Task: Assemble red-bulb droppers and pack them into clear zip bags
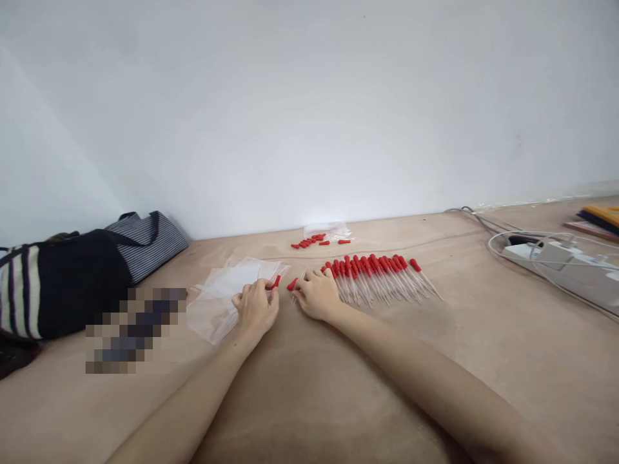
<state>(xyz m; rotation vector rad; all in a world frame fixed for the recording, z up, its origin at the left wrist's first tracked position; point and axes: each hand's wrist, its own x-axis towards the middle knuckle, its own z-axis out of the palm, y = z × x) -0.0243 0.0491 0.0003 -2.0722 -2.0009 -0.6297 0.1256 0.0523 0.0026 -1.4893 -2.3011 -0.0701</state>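
Observation:
My left hand (257, 308) is closed in a pinch on a red rubber dropper bulb (276, 281), beside the clear zip bags (217, 293) that lie in an overlapping pile. Just to the right, the fingers of my right hand (316, 293) close around a dropper whose red bulb (292, 284) sticks out to the left; its tube is mostly hidden. A row of clear droppers with red bulbs (372, 265) spreads out beyond my right hand, tips toward me. Several loose red bulbs (307, 242) rest farther back near the wall.
Behind the loose bulbs is a clear plastic bag (329, 229). A black and striped cloth bag (82, 277) stands at the left, near a pixelated patch. White power strips (570, 261) with cables are at the right, and a stack of flat items (602, 219) sits beyond them.

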